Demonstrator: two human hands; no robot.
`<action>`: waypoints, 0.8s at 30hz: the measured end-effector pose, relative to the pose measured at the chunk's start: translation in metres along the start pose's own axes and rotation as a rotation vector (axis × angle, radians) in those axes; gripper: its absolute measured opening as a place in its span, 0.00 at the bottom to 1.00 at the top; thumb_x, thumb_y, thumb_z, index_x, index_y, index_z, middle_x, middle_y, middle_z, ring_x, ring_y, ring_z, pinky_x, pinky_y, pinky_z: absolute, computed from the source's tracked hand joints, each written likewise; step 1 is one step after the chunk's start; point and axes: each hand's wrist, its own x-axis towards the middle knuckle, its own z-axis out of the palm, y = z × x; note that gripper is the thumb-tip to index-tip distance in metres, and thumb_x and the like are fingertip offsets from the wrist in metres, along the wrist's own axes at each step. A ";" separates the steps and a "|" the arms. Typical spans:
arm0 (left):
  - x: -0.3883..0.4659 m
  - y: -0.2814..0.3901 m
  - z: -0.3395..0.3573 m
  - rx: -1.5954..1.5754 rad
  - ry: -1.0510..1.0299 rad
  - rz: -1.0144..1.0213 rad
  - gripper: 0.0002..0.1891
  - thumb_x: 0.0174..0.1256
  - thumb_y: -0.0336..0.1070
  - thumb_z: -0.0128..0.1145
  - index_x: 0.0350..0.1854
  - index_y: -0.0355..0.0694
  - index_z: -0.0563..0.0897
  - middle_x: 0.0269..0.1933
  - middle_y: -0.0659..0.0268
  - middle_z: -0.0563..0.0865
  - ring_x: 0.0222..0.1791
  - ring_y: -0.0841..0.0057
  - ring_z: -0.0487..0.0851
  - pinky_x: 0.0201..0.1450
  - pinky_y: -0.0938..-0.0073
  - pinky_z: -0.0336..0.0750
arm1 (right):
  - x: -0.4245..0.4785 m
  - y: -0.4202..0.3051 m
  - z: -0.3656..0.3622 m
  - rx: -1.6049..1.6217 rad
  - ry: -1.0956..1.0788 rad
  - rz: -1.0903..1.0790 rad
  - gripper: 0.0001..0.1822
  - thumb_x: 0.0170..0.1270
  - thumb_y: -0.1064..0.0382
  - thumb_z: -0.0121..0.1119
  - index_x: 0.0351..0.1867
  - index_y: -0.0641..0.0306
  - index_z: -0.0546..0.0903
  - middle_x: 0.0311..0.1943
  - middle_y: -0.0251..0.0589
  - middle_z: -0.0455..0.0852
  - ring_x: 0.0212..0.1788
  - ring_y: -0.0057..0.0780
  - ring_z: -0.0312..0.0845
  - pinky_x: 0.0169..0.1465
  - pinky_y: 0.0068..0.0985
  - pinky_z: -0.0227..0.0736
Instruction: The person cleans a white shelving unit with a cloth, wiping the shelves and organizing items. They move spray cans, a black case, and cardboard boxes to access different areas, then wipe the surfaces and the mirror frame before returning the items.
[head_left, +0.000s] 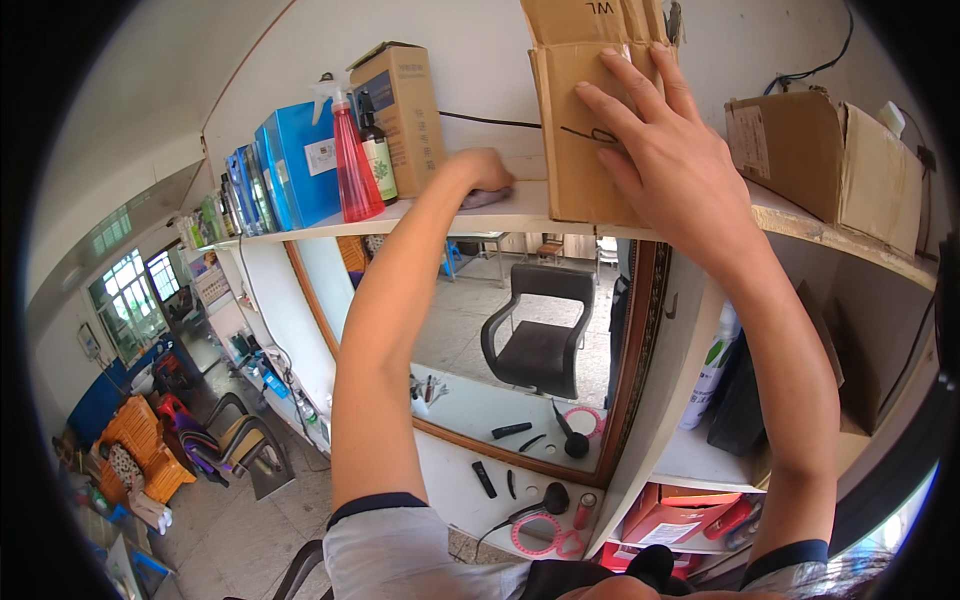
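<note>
My left hand (486, 171) reaches over the white shelf (517, 217) with its fingers closed on a dark greyish cloth (487, 197), which touches the shelf surface. The hand is slightly blurred. Against the front of a tall cardboard box (574, 176) lies my right hand (667, 135), fingers spread and not wrapped around it. The box stands upright at the shelf's front edge and bears handwritten marks. Left of my left hand are another tall cardboard box (416, 112), a dark pump bottle (377, 154) and a red spray bottle (354, 165).
Blue folders (304, 165) line the shelf's left part; an open cardboard box (787, 150) sits at right. Below hangs a wood-framed mirror (634, 360) reflecting a black chair. A hair dryer (553, 499) and pink hand mirror (516, 534) lie on the lower counter (465, 517).
</note>
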 end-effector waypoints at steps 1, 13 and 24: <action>-0.010 0.004 0.002 -0.165 0.070 0.131 0.26 0.57 0.51 0.58 0.50 0.33 0.82 0.50 0.44 0.83 0.51 0.55 0.81 0.54 0.63 0.74 | 0.001 -0.001 0.000 0.015 0.001 0.000 0.24 0.62 0.62 0.57 0.62 0.46 0.74 0.69 0.30 0.64 0.73 0.44 0.50 0.61 0.41 0.72; -0.059 -0.041 0.015 -0.212 0.351 -0.105 0.28 0.53 0.52 0.61 0.54 0.39 0.81 0.49 0.48 0.84 0.50 0.58 0.82 0.54 0.65 0.74 | 0.001 0.005 0.004 -0.060 0.125 -0.076 0.22 0.61 0.64 0.58 0.58 0.50 0.76 0.66 0.34 0.69 0.71 0.42 0.57 0.62 0.38 0.70; -0.171 0.053 0.011 -1.889 0.576 0.280 0.21 0.69 0.41 0.54 0.62 0.40 0.70 0.54 0.59 0.80 0.50 0.74 0.81 0.47 0.72 0.80 | -0.025 -0.030 0.004 0.610 0.134 -0.276 0.46 0.45 0.52 0.73 0.68 0.48 0.64 0.69 0.50 0.58 0.68 0.55 0.58 0.68 0.43 0.59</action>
